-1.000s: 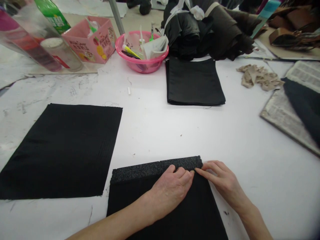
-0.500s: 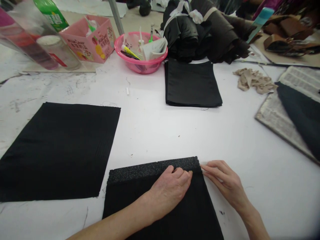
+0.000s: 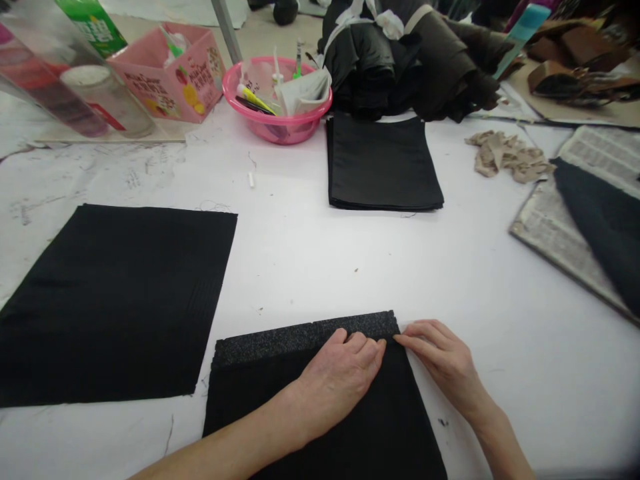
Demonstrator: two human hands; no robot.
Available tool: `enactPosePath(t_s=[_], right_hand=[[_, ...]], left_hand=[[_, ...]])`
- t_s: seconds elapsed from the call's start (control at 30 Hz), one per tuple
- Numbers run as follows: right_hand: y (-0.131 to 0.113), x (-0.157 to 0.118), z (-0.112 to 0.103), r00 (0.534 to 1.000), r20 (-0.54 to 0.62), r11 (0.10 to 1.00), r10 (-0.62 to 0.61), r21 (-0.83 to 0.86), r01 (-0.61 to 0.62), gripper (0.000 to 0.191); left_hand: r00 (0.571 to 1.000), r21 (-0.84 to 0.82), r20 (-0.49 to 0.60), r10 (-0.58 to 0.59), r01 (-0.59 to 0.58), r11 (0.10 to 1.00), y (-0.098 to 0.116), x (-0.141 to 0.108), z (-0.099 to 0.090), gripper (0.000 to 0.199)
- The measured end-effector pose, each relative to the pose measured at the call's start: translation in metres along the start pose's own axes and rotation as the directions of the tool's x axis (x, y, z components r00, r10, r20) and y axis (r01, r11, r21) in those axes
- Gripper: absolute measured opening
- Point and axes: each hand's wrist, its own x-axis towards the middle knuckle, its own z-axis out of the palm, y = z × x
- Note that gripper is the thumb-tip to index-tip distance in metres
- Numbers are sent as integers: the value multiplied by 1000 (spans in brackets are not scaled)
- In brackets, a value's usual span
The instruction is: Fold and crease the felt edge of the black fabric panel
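Note:
A black fabric piece (image 3: 370,413) lies on the white table at the front, with a speckled dark grey strip (image 3: 280,343) along its far edge. My left hand (image 3: 345,370) rests on the fabric just below the strip, its fingers curled and pressed together near the right end. At the fabric's right edge, my right hand (image 3: 445,360) touches the fold with its fingertips close together. Whatever is between the fingertips of either hand is too small to make out.
Black cloth (image 3: 120,300) lies at left, and a black fabric stack (image 3: 380,163) at back centre. Behind are a pink basin (image 3: 280,130), a pink box (image 3: 170,80) and black rolls (image 3: 370,67). Beige strips (image 3: 510,157) and a newspaper-covered board (image 3: 545,220) sit at right.
My right hand has shifted slightly left, its fingertips now over the fabric's right edge. My left hand is nearly unmoved. The whole view has shifted a little.

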Motion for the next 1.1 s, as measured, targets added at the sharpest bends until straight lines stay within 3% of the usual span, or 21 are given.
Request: enactPosePath(t_s=[0.6,0.7,0.9,1.1], right_hand=[[-11,0,-6,990,65,971,-125,-197,135,33],[-9,-3,-5,994,60,981,-93,-164,101,34],[1,-8,-5,996,-32,995,86,44,-84,37],[-4,-6,-5,996,-16,996,85,9,-85,34]], left_hand=[[1000,0,1,9,-9,1000,2,14,2,31],[1000,-7,-3,-5,5,1000,4,15,3,33],[1000,-9,-11,-8,8,1000,4,14,3,38],[1000,-18,-3,-9,9,1000,5,13,3,38]])
